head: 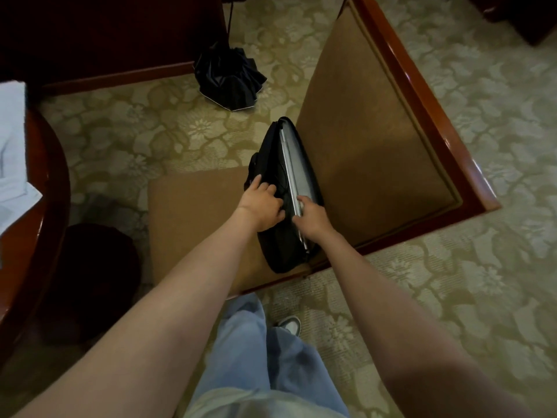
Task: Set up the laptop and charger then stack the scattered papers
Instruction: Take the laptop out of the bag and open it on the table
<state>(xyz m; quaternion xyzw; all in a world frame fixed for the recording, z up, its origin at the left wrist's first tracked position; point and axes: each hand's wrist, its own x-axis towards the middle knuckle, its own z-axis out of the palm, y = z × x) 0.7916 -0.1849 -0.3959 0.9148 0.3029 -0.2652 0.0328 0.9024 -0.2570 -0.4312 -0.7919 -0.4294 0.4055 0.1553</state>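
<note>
Green-beige floral carpet (144,131) throughout. Tan upholstered chair (376,140), glossy red-brown wood frame, centre-right. Rounded glossy wooden table (52,188) at left edge, dark round bin (93,279) on floor just beside. Dark wooden cabinet (105,40) top left, collapsed black umbrella (229,76) on carpet near it. Dim, warm light.

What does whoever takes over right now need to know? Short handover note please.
Left hand holds the open edge of the black bag, which stands on the chair seat against the backrest.
Right hand grips the laptop, which sits mostly inside the bag.
Done: bag open, laptop grasped.
Left: pull the laptop out and set it up, find the charger (not in view), and stack the papers lying on the table at left.
</note>
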